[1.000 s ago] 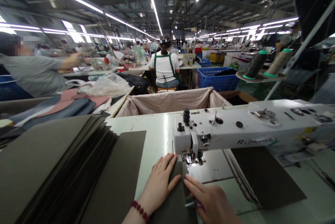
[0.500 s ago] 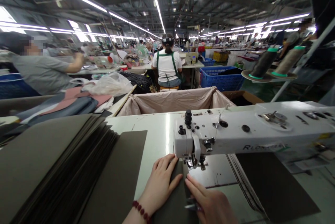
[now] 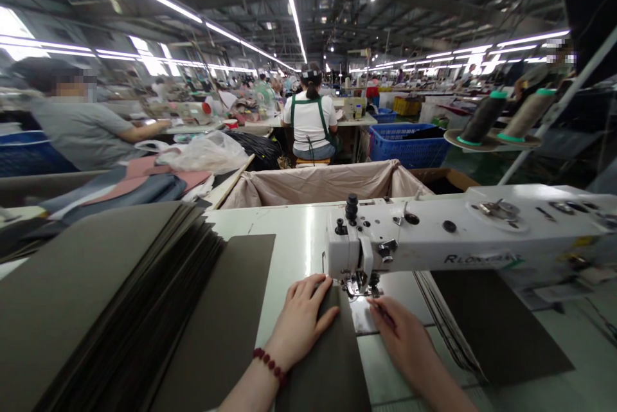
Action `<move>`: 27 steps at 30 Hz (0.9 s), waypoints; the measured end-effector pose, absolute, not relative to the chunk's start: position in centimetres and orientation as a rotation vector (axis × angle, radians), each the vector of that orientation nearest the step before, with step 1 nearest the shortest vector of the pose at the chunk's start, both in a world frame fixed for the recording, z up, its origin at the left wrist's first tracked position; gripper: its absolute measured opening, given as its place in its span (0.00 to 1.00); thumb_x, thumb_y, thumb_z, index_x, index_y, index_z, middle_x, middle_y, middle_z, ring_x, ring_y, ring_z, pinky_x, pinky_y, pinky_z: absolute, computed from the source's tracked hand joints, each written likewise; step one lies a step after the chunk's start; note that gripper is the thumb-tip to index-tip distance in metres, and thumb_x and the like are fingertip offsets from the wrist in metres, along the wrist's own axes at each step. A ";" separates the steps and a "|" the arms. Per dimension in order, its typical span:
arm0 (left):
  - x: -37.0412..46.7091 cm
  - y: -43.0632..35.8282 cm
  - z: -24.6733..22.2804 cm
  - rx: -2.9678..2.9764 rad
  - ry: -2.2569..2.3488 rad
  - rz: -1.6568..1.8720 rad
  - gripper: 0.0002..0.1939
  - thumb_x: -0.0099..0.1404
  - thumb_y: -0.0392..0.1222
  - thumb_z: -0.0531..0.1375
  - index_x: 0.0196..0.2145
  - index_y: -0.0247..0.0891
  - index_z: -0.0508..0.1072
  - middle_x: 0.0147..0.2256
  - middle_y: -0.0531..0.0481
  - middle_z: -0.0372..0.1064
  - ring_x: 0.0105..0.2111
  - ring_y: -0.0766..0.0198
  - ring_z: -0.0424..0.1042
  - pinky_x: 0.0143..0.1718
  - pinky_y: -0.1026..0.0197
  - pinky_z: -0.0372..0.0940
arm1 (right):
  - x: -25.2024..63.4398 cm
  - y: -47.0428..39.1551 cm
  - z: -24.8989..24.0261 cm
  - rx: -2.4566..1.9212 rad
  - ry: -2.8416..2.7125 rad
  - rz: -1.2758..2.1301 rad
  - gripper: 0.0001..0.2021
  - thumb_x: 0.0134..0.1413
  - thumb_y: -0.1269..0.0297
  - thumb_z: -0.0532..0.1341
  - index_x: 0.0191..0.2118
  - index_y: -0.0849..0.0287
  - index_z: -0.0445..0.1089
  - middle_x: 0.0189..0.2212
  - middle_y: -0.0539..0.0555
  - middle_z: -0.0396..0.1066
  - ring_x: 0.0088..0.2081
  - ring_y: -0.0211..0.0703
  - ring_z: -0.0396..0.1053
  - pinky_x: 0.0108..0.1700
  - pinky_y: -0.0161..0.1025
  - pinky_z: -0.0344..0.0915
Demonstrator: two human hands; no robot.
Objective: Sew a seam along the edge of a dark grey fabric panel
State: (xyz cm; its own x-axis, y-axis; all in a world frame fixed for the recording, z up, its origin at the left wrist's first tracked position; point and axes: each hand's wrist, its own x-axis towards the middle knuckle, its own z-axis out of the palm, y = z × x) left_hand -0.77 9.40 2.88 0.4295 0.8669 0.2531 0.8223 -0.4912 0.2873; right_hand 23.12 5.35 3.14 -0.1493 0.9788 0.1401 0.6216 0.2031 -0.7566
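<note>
Head view: dark fabric piece (image 3: 332,360) lies under left hand (image 3: 301,322) fingers (image 3: 308,290).

— Can you tell what your right hand (image 3: 402,341) has in its fingers?
— No. Something thin and dark lies along your forefinger, too small and blurred to name. Your wrist runs off the bottom edge.

— And the needle on the sewing machine (image 3: 463,238)?
— Too small to make out under the head. The machine's right end is cut off by the frame.

— The dark piece (image 3: 328,360) under your left hand (image 3: 301,322)?
— Its near end leaves the picture. The big stack (image 3: 87,296) on your left is cropped too, and the far hall is a blur.
</note>
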 end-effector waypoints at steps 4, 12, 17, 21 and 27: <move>-0.8 9.3 3.0 2.554 1.508 0.569 0.23 0.67 0.51 0.56 0.58 0.46 0.62 0.55 0.46 0.62 0.55 0.52 0.61 0.56 0.47 0.56 | 23.6 8.1 2.8 -1.583 -1.701 0.620 0.11 0.65 0.59 0.47 0.44 0.56 0.62 0.31 0.53 0.71 0.31 0.45 0.70 0.33 0.39 0.64; -0.7 9.4 3.0 2.541 1.506 0.577 0.23 0.68 0.51 0.56 0.58 0.46 0.63 0.55 0.46 0.61 0.55 0.52 0.60 0.56 0.47 0.56 | 23.5 9.7 0.9 -1.462 -1.717 0.478 0.12 0.62 0.63 0.46 0.35 0.57 0.65 0.30 0.54 0.68 0.33 0.46 0.65 0.36 0.40 0.61; -0.6 9.6 3.2 2.524 1.508 0.587 0.21 0.68 0.50 0.56 0.57 0.46 0.64 0.54 0.46 0.62 0.54 0.52 0.61 0.55 0.47 0.56 | 23.5 9.6 1.6 -1.485 -1.708 0.530 0.17 0.63 0.51 0.48 0.30 0.56 0.62 0.23 0.47 0.60 0.26 0.41 0.60 0.30 0.36 0.55; -0.5 9.7 3.2 2.513 1.512 0.590 0.21 0.68 0.50 0.56 0.56 0.45 0.64 0.53 0.46 0.63 0.53 0.53 0.61 0.55 0.47 0.57 | 23.6 10.0 2.1 -1.519 -1.697 0.618 0.23 0.64 0.45 0.45 0.26 0.56 0.59 0.21 0.46 0.59 0.25 0.40 0.59 0.26 0.35 0.52; -0.5 9.6 3.5 2.501 1.511 0.595 0.22 0.66 0.49 0.58 0.56 0.45 0.65 0.54 0.46 0.62 0.54 0.51 0.61 0.56 0.45 0.57 | 23.7 10.9 1.6 -1.590 -1.677 0.660 0.28 0.60 0.37 0.41 0.22 0.54 0.53 0.18 0.46 0.54 0.23 0.41 0.54 0.25 0.36 0.47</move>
